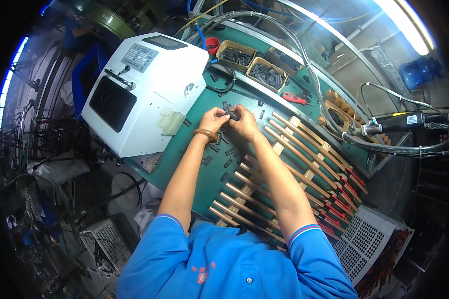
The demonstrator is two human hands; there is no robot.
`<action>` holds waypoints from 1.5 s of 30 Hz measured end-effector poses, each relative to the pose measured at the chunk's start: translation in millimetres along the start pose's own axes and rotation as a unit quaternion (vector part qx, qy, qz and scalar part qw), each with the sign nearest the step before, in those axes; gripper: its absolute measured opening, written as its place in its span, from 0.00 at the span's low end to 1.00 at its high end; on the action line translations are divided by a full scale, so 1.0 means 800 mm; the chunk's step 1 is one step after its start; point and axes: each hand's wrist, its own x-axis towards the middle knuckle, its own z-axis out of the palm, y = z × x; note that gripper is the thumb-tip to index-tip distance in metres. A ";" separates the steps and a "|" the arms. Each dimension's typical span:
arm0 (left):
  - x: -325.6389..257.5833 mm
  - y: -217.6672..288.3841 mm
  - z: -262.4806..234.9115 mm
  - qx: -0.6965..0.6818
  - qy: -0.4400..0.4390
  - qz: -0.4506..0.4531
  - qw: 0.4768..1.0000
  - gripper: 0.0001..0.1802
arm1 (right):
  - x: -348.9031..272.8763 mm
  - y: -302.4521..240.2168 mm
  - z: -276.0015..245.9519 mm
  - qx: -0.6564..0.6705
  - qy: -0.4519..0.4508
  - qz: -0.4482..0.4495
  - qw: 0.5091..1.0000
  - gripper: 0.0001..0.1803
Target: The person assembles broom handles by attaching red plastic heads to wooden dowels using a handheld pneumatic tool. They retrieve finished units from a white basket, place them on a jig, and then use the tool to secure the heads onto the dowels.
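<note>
Two hands meet over the middle of the green bench (184, 149). Left hand (212, 119) and right hand (244, 122) are both pinched shut, fingertips together, on a small black part (232, 115) held just above the bench top. Too small to tell whether it's one piece or two being mated.

Step in hand, my read: fitting or checking one black clip by fingers. The next move calls for fine fingertip alignment more than force; the part is tiny and would be easy to drop among the loose ones.

More loose black clips (215, 154) lie scattered on the bench below the left wrist. A rack of copper tubes (274, 169) with red-and-black ends sits just right of the hands, tubes side by side on wooden slats, running toward the lower right.

Surface and room:
- White machine housing (144, 89) with a dark window and handle, on the bench left of the hands; a pale glove lies against it.
- Cardboard trays of black parts (252, 62) along the far edge, with a red cup nearby.
- Red-handled tool (295, 98) lying behind the tube rack.
- Black-handled torch or gun (414, 122) on hoses, far right.
- White perforated crate (369, 244) at lower right, another grey one lower left on the floor.
- Fluorescent tube overhead, blue water jug at upper right. Cluttered workshop.
</note>
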 end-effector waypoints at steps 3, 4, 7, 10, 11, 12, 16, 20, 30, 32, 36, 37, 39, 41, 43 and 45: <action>-0.022 0.002 0.003 -0.183 0.006 -0.017 0.983 0.07 | -0.013 -0.026 -0.004 0.071 0.004 -0.021 0.997 0.19; -0.029 -0.002 0.000 -0.267 -0.006 -0.028 0.963 0.09 | -0.019 -0.034 0.001 0.078 0.005 -0.036 0.996 0.19; -0.052 0.004 0.012 -0.426 -0.018 0.002 0.904 0.17 | -0.035 -0.059 0.009 0.022 0.031 -0.132 0.990 0.17; -0.061 -0.008 0.027 -0.603 0.035 0.005 0.797 0.15 | -0.060 -0.094 0.021 -0.033 0.036 -0.186 0.981 0.14; -0.063 -0.024 0.014 -0.664 -0.116 -0.004 0.739 0.18 | -0.071 -0.103 0.029 -0.076 0.030 -0.179 0.980 0.12; -0.059 -0.050 0.012 -0.692 -0.152 0.047 0.705 0.17 | -0.079 -0.112 0.036 -0.113 0.036 -0.184 0.976 0.11; -0.064 -0.059 0.028 -0.712 -0.169 0.032 0.681 0.17 | -0.089 -0.100 0.041 -0.163 0.071 -0.205 0.962 0.10; -0.061 -0.070 0.018 -0.720 -0.238 0.054 0.650 0.17 | -0.100 -0.103 0.040 -0.192 0.051 -0.177 0.964 0.10; -0.116 -0.003 0.030 -0.736 -0.206 -0.120 0.634 0.09 | -0.179 -0.127 -0.036 0.330 0.004 0.086 0.940 0.15; -0.151 0.028 0.044 -0.687 -0.185 -0.160 0.684 0.10 | -0.212 -0.108 -0.067 0.527 -0.048 0.058 0.846 0.20; -0.217 0.076 0.088 -0.542 -0.220 -0.199 0.787 0.07 | -0.280 -0.101 -0.119 0.610 0.028 0.047 0.790 0.23; -0.230 0.085 0.099 -0.495 -0.236 -0.197 0.813 0.05 | -0.295 -0.099 -0.127 0.619 0.054 0.060 0.781 0.22; -0.250 0.101 0.122 -0.419 -0.270 -0.210 0.841 0.07 | -0.322 -0.089 -0.143 0.616 0.097 0.085 0.777 0.22; -0.265 0.113 0.141 -0.357 -0.297 -0.207 0.861 0.10 | -0.349 -0.078 -0.153 0.558 0.114 0.057 0.820 0.21; -0.276 0.126 0.156 -0.306 -0.310 -0.194 0.879 0.14 | -0.370 -0.079 -0.154 0.470 0.184 0.093 0.858 0.19; -0.282 0.126 0.170 -0.259 -0.318 -0.176 0.895 0.16 | -0.387 -0.083 -0.153 0.362 0.231 0.091 0.899 0.16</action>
